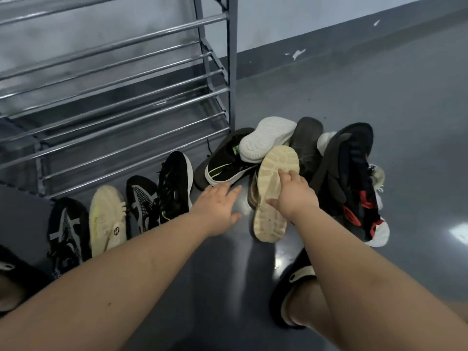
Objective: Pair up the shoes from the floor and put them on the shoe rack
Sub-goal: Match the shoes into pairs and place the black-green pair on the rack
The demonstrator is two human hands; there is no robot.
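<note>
Right hand (291, 196) grips the tan shoe (274, 193) sole-up at mid-sole, at the front of the floor pile beside the rack (126, 97); left hand (217, 209) hovers open, fingers straight, near it. Shoe looks light with a stiff, grippy sole, so a pinch across the waist should hold.

Bare floor (228, 262) between shoe row (121, 211), pile (304, 158).
</note>
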